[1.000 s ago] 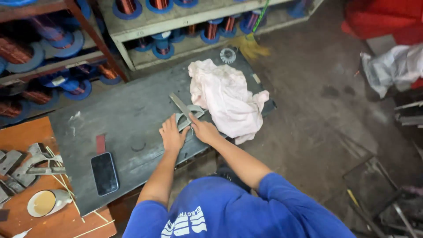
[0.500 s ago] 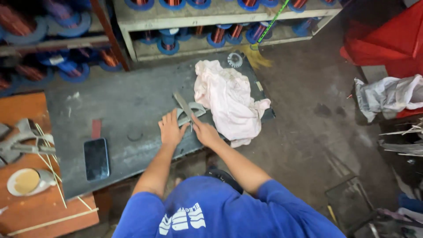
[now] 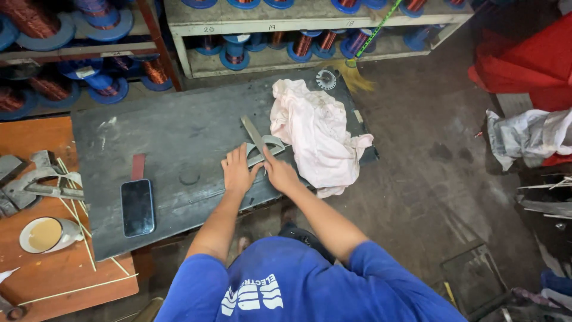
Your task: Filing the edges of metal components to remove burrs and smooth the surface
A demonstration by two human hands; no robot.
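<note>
My left hand (image 3: 238,172) lies flat on the dark grey board (image 3: 179,137), fingers spread, its fingertips on the end of a curved grey sheet piece (image 3: 273,145). My right hand (image 3: 280,174) grips the near end of a flat metal bar (image 3: 252,132). The bar slants away to the upper left across the curved piece. Both hands sit close together near the board's front edge. A crumpled pink cloth (image 3: 316,134) lies just right of them on the board.
A black phone (image 3: 137,207) and a small red strip (image 3: 138,166) lie on the board's left part. A wooden table (image 3: 53,268) at left holds metal pieces and a cup (image 3: 43,234). Shelves with copper wire spools (image 3: 232,53) stand behind. Red and white bundles lie at right.
The view has shifted a little. Both hands stay at the curved piece, and the bar in my right hand keeps nearly the same slant.
</note>
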